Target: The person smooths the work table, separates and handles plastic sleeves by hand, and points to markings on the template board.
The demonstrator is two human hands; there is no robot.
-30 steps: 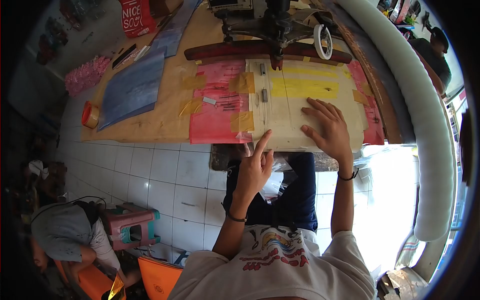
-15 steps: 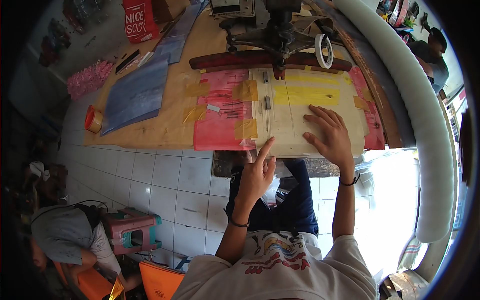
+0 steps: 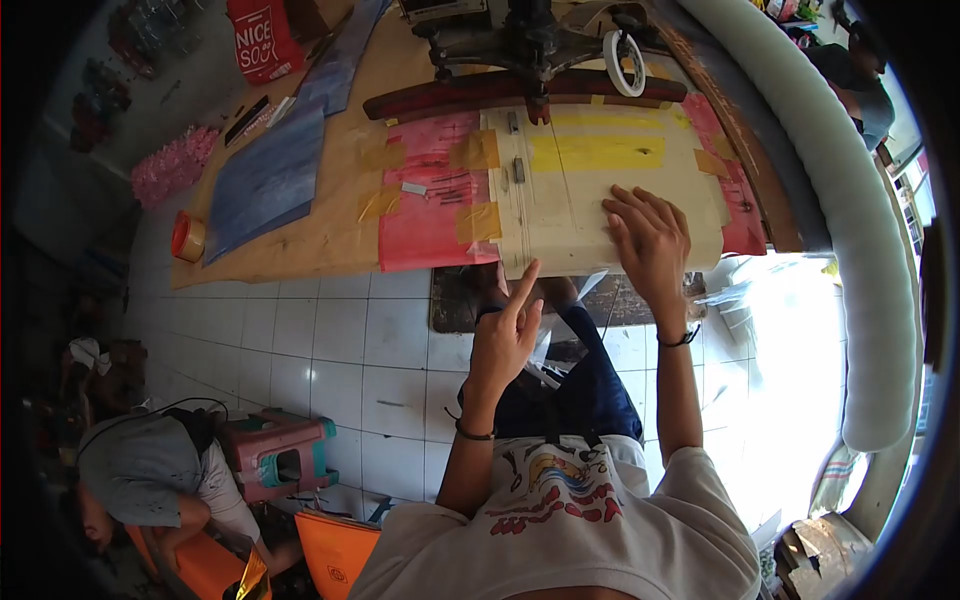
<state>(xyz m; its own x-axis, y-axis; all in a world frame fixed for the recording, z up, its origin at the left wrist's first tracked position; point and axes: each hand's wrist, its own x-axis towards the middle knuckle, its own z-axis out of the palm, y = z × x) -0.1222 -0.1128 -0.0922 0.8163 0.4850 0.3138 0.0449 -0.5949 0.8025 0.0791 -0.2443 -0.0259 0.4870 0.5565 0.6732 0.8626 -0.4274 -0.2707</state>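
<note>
A cream board [image 3: 580, 215] with a yellow strip across it lies at the front of the worktable. My right hand [image 3: 652, 245] rests on its right part, fingers bent and slightly apart, holding nothing. My left hand [image 3: 505, 345] is at the board's front edge, index finger stretched out with its tip at the edge, thumb apart and the other fingers curled; nothing shows in it. Two small grey blocks [image 3: 519, 170] sit near a line on the board's left side. Pink sheeting [image 3: 430, 225] joins the board on the left, held by brown tape [image 3: 478, 222].
Behind the board stands a black metal frame [image 3: 540, 60] with a long dark red bar [image 3: 430, 100] and a white tape roll [image 3: 625, 65] on it. Blue sheets [image 3: 265, 180] lie left. A long white roll [image 3: 860, 230] runs right. A person [image 3: 150, 460] bends low beside a stool [image 3: 275, 455].
The view has tilted, so the table sits higher. My right thumb has drawn in toward the fingers. My left fingertip has slid back toward the board's front edge.
</note>
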